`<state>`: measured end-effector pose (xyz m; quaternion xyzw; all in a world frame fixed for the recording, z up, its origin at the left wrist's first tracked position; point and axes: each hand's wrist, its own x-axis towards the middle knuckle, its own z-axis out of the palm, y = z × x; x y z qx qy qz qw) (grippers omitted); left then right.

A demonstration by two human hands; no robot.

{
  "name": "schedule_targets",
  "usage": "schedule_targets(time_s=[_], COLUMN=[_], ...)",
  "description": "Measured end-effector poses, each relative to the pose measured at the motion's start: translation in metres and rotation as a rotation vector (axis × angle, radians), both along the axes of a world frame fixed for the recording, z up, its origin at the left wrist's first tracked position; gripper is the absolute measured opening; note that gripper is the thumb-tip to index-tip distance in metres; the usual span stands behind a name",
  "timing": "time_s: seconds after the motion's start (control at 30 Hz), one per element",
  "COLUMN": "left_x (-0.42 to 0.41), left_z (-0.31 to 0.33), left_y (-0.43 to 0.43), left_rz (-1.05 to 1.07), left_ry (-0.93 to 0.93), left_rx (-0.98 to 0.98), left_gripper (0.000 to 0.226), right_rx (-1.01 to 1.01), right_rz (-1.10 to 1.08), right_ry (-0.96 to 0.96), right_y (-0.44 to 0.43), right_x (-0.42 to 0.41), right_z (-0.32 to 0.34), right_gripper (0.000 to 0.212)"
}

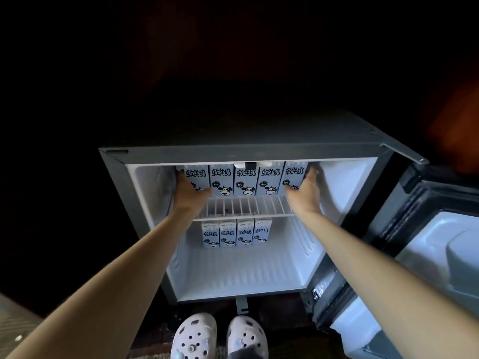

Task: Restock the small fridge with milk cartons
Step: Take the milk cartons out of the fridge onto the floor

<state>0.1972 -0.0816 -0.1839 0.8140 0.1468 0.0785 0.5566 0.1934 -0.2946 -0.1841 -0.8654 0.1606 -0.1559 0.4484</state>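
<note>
A small grey fridge (233,152) stands open on the floor in front of me. Several blue-and-white milk cartons (245,178) with a cow print stand upright in a row on the wire shelf (248,207). My left hand (190,190) presses flat against the left end of that row, its thumb across the leftmost carton's front. My right hand (307,187) lies against the right end, fingers straight along the rightmost carton's side. A second row of several cartons (237,233) stands at the back of the bottom compartment.
The fridge door (427,242) hangs open to the right, close to my right forearm. My two white perforated clogs (194,338) stand just before the fridge. White fridge floor shows in front of the lower row. The room around is dark.
</note>
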Motion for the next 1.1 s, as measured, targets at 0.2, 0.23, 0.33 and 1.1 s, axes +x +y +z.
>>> schedule_targets(time_s=[0.2,0.23,0.33,1.1], left_x=[0.007,0.007,0.001,-0.141], left_z=[-0.008,-0.009,-0.012,0.05], left_y=[0.006,0.008,0.01,-0.03], left_rz=[0.0,0.011,0.073,-0.193], left_ry=[-0.03,-0.038,-0.026,-0.333], left_rx=[-0.006,-0.001,0.072,0.55], left_gripper=[0.064,0.064,0.063,0.029], right_rx=[0.22,0.225,0.196,-0.131], right_rz=[-0.022,-0.03,-0.035,0.087], right_ry=[0.048,0.046,0.057,-0.221], right_y=[-0.001,-0.002,-0.006,0.008], right_x=[0.016,0.018,0.021,-0.141], right_z=[-0.005,-0.006,-0.009,0.03], right_gripper=[0.079,0.077,0.059,0.036])
